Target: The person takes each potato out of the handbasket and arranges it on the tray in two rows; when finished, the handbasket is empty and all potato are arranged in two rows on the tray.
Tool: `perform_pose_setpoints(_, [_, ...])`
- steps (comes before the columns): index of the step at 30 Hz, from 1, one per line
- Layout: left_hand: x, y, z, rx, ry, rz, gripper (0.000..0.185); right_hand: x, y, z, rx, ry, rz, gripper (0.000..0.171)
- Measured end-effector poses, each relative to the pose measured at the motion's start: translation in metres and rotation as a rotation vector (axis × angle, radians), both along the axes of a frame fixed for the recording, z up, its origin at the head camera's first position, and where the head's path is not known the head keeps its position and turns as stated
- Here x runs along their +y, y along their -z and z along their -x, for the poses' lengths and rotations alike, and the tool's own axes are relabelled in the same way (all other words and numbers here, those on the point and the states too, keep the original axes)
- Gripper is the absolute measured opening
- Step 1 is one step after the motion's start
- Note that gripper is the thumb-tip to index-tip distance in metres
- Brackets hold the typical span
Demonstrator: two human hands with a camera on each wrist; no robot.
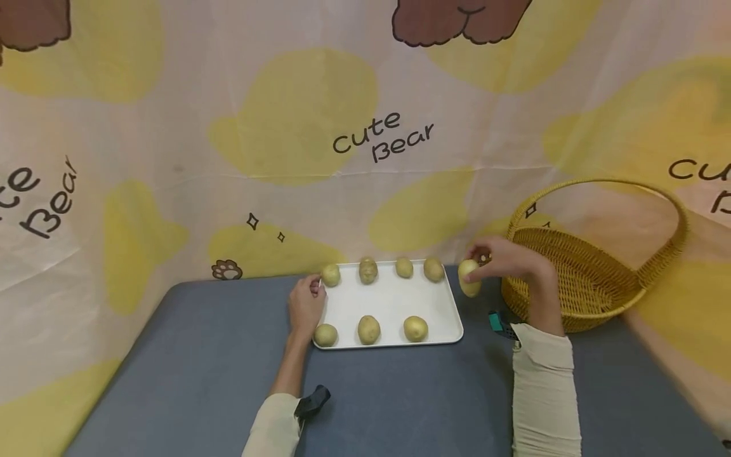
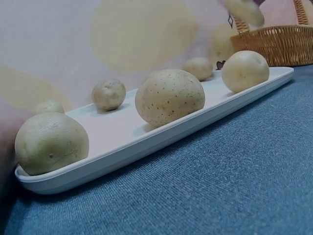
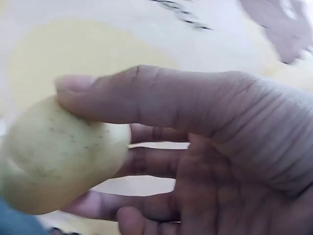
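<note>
A white tray (image 1: 385, 304) holds several potatoes, with one row along its far edge and another along its near edge. My left hand (image 1: 306, 306) grips the tray's left rim, its fingers bent at the edge between two corner potatoes. In the left wrist view, only a blurred part of that hand shows beside the nearest potato (image 2: 51, 143). Off the tray's right side, my right hand (image 1: 502, 259) pinches an oblong potato (image 1: 470, 279) between thumb and fingers, above the table. The right wrist view shows the thumb on top of this potato (image 3: 54, 156) and the fingers behind it.
A wicker basket (image 1: 571, 273) with a tall arched handle stands right of the tray, partly behind my right forearm. The table (image 1: 228, 355) has a blue-grey cover. A printed cloth (image 1: 285, 114) hangs close behind the tray.
</note>
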State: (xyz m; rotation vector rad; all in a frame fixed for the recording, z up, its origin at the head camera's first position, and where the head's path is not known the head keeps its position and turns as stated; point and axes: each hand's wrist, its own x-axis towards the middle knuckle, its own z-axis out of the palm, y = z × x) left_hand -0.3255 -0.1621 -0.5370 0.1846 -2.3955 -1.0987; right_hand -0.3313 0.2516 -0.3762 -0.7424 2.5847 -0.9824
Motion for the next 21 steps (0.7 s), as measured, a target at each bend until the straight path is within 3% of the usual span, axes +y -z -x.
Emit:
perform_pose_setpoints(4, [0.001,0.001,-0.001,-0.015,0.009,-0.027,0.026,-0.029,0.018,0.016,-0.173,-0.192,-0.128,0.029])
perform_pose_setpoints(8, [0.003,0.000,0.000,0.001,0.017,-0.025,0.026,-0.050,0.032,0.026,-0.348,-0.208,-0.273,0.029])
perform_pose_setpoints(14, [0.007,0.001,-0.001,0.021,0.016,-0.012,0.024,-0.058,0.044,0.030,-0.271,-0.272,-0.438,0.019])
perform_pose_setpoints(21, [0.010,0.002,0.000,0.029,0.028,-0.020,0.025,-0.051,0.043,0.030,-0.254,-0.289,-0.456,0.040])
